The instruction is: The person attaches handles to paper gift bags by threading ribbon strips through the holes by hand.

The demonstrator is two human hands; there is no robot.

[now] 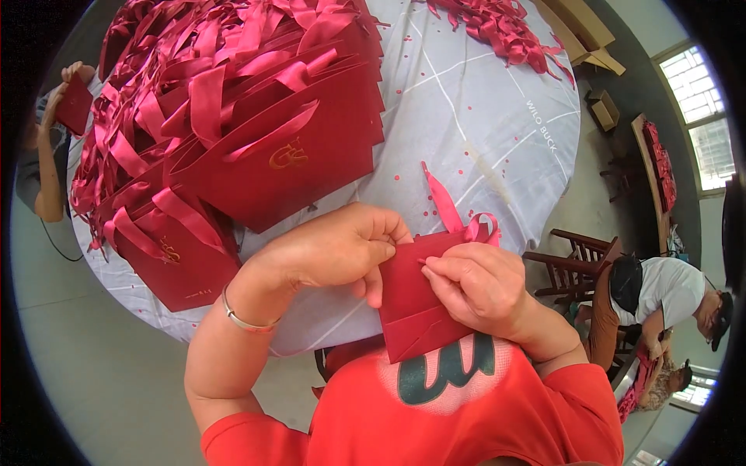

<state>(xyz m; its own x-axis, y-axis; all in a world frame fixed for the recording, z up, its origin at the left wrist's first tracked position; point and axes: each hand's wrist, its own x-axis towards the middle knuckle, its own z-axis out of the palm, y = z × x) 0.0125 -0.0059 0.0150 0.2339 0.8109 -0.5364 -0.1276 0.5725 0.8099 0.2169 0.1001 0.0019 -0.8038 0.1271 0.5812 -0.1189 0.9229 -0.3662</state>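
Note:
A small dark red paper gift bag (413, 303) lies tilted at the table's near edge, against my red shirt, its folded bottom toward me. My left hand (342, 247) is closed at the bag's upper left corner, thumb and forefinger pinching its edge. Over the bag's right side, my right hand (480, 286) pinches the small tip of a pink-red ribbon at the bag's face. The rest of the ribbon (441, 200) loops out beyond the bag's top edge, a loose end pointing away from me.
Many red bags with ribbon handles (311, 167) stand packed at the table's left. Loose ribbons (505, 35) lie at the far right of the patterned tablecloth (435, 101), with red dots scattered about. Another person's hands (66, 85) hold a bag at far left; more people (668, 287) sit right.

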